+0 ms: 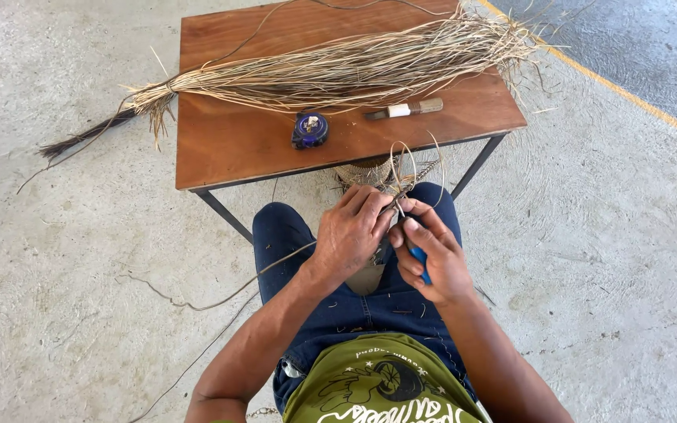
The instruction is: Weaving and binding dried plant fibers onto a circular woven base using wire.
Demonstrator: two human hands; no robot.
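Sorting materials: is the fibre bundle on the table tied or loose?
Tied at one end: the fibre bundle narrows near the table edge, then fans out.

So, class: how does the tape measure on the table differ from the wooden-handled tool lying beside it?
The tape measure is squat, rounded and dark blue; the wooden-handled tool is long, thin and brown with a white band. The tape measure sits nearer the table's front edge; the tool lies further back, close to the bundle of dry fibres. Both rest on the table, untouched by the hands.

Hands [352, 229] weaving straw strands [405, 168]
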